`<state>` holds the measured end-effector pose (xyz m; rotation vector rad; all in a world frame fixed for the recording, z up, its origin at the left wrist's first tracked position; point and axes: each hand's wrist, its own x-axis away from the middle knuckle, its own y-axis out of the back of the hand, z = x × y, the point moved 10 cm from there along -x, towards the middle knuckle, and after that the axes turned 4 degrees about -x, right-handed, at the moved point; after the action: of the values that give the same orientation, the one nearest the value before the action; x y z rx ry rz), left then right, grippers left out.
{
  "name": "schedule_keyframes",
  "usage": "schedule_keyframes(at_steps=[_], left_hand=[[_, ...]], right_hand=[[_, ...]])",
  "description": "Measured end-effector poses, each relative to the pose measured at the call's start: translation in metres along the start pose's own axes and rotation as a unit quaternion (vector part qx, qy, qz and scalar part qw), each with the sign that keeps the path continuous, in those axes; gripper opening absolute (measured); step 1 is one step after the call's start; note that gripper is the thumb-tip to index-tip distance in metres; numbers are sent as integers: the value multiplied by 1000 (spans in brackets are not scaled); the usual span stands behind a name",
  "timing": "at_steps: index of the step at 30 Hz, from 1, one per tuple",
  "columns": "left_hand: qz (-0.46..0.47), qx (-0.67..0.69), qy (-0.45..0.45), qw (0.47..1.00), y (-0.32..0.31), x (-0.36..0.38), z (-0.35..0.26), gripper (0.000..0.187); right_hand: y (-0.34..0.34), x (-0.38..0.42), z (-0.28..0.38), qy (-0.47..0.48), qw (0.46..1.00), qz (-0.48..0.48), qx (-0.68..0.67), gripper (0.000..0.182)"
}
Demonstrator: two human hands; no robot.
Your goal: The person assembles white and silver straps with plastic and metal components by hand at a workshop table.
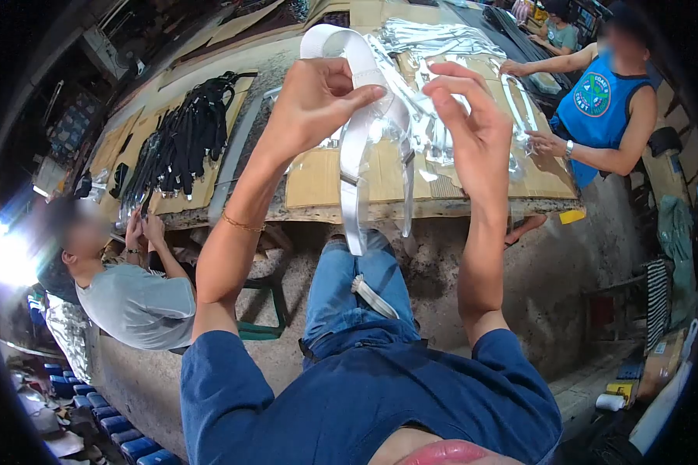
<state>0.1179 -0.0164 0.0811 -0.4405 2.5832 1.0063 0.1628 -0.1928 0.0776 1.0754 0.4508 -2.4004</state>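
My left hand (312, 105), raised over the table edge, pinches a white webbing strap (351, 159) between thumb and fingers. The strap loops up above that hand, and its ends hang down in front of my knees. Clear plastic shows on it just below my thumb, and a small adjuster sits on the hanging part. Level with it on the other side, my right hand (479, 128) is apart from the strap. Its index finger and thumb are bent with a gap between them, and nothing can be made out in them. A short white strap bundle (376, 300) lies on my lap.
Cardboard (314, 180) covers the worktable, with white straps (442, 39) piled at the back. Black straps (190, 136) lie left. A person in grey (136, 302) sits left; another in a blue tank top (597, 101) handles white straps at right. A green stool (267, 329) stands beside me.
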Motion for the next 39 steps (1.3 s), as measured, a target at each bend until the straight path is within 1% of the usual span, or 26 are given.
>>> schedule_keyframes(at_steps=[2,3,4,6,7,8,9,10,12,13,14,16,18,19,20,21,23,24,26,28,34,36,38,39], left_hand=[[-1,4,10,1000,1,-1,4,27],[-2,4,9,1000,2,-1,2,27],[1,-19,18,1000,2,1,0,27],[3,-43,28,999,2,1,1,26],[-2,-16,10,1000,0,0,1,26],[-8,10,-8,1000,0,0,1,25],[-10,10,-8,1000,0,0,2,25],[-15,24,-12,1000,0,1,3,24],[-23,38,-17,999,2,0,3,24],[-19,7,2,1000,2,-1,8,23],[-16,-25,22,999,2,-1,12,23],[-9,-21,27,999,5,-1,9,23],[-1,-17,32,999,3,-2,12,23],[-22,2,6,1000,4,-4,11,23],[-43,21,-19,999,6,-5,10,25],[-44,22,-19,999,5,-5,10,25],[-55,64,-34,996,6,-5,8,25],[-56,64,-34,996,7,-6,9,25],[-61,28,-14,998,8,-7,13,25],[-63,30,-14,997,8,-7,14,26],[-81,9,-12,997,11,-8,22,29],[-90,-4,-7,996,14,-7,22,30],[-75,-36,38,996,13,-5,24,22],[-75,-36,37,996,13,-4,23,22]], right_hand=[[-9,-3,-3,5,997,72,34,14],[-14,-4,-10,-24,992,110,54,13],[-15,-7,-10,-23,992,111,54,13],[-33,-6,-17,-45,973,194,118,14],[-35,-8,-18,-45,973,195,118,14],[-41,-10,-14,-15,969,207,137,14],[-47,-11,-10,15,964,218,155,15],[-49,-11,-10,15,963,219,154,15],[-49,-14,-4,50,964,202,166,14],[-49,-14,-2,51,964,203,166,14],[-49,-13,-11,-11,968,212,133,14],[-48,-12,-22,-72,968,219,101,14],[-48,-15,-20,-34,964,210,159,13],[-47,-17,-17,-34,964,210,159,13],[-49,-18,-14,-30,955,221,197,13],[-51,-18,-12,-26,944,231,234,14],[-52,-19,-12,-21,947,219,236,13],[-51,-20,-12,-16,950,205,236,13],[-51,-21,-16,-22,956,192,222,13],[-51,-22,-17,-29,961,178,208,12],[-58,-23,-14,-28,948,167,269,11],[-57,-22,-13,-5,951,139,275,11],[-58,-22,-12,-5,953,121,278,11],[-57,-22,-11,-7,954,103,283,11]])
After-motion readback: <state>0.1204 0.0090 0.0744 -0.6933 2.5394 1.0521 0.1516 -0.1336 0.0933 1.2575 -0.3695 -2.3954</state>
